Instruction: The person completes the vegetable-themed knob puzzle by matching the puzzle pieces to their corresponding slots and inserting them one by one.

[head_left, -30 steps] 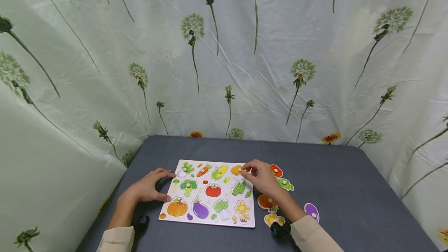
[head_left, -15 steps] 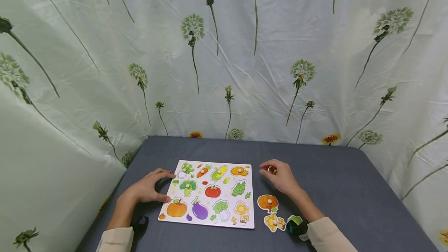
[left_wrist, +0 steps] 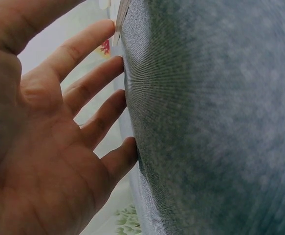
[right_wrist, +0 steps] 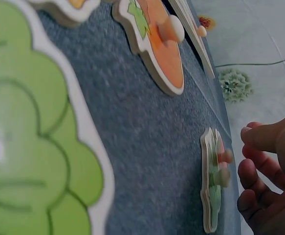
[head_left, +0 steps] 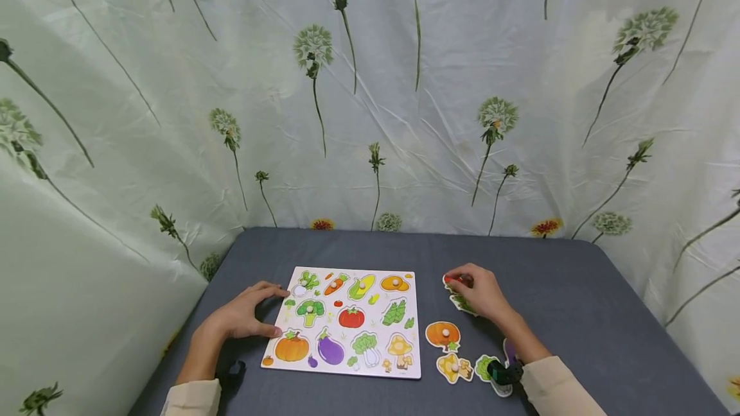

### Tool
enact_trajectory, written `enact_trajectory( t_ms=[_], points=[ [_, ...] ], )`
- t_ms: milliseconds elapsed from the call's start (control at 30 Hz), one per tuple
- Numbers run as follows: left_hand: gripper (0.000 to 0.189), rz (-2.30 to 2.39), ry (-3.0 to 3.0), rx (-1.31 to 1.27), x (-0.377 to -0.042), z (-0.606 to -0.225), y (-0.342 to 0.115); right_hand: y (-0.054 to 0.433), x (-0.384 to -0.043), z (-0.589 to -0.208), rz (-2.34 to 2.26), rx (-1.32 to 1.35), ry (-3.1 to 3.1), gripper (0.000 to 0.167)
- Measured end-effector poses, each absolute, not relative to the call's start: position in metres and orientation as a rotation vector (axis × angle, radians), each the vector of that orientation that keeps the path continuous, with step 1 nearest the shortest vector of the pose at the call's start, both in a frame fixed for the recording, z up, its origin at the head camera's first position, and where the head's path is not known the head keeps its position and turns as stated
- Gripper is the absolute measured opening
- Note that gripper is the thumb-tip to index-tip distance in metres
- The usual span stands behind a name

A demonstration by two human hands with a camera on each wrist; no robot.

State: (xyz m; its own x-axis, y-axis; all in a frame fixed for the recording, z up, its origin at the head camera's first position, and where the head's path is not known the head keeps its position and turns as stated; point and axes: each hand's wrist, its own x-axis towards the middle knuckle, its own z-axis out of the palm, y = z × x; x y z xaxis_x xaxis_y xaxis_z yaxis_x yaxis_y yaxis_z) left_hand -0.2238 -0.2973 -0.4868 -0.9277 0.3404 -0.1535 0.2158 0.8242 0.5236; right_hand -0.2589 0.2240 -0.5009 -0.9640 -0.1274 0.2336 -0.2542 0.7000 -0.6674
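Observation:
A white vegetable puzzle board (head_left: 376, 324) lies on the dark table. My left hand (head_left: 245, 310) rests at its left edge, thumb and index finger spread along the side. In the left wrist view that hand (left_wrist: 59, 122) has its fingers extended, the index fingertip at the board's edge. My right hand (head_left: 480, 291) hovers over a red tomato piece (head_left: 453, 279) that overlaps a green piece (head_left: 461, 303). The right wrist view shows the right hand's (right_wrist: 272, 171) loosely bent fingers apart from the knobs of the red and green pieces (right_wrist: 211, 200).
Loose knobbed pieces lie right of the board: a pumpkin (head_left: 442, 334), a mushroom (head_left: 448, 364), a bok choy (head_left: 484, 364) and a purple eggplant (head_left: 509, 350) partly behind the wrist. Several knobbed pieces, such as the broccoli (head_left: 310, 310), sit in the board. A floral curtain (head_left: 370, 82) hangs behind the table.
My right hand has left the orange potato piece at the board's top right and moved right to the red and green pieces. The left hand stays at the board's edge.

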Motion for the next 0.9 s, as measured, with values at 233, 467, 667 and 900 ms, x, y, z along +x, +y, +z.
enact_trajectory(
  t_ms=[233,467,667,900],
  points=[
    [0.081,0.757,2.761,0.429,-0.223,-0.485,-0.297,0.231,-0.26,-0.501,1.087,0.311,-2.812,0.014],
    [0.078,0.749,2.753,0.432,-0.223,-0.484,-0.297,0.236,-0.262,-0.504,1.082,0.321,-2.855,0.014],
    [0.079,0.755,2.744,0.429,-0.223,-0.483,-0.296,0.24,-0.264,-0.506,1.083,0.33,-2.87,0.018],
    [0.082,0.763,2.748,0.403,-0.224,-0.485,-0.297,0.241,-0.267,-0.507,1.101,0.342,-2.897,0.022]
  ],
)
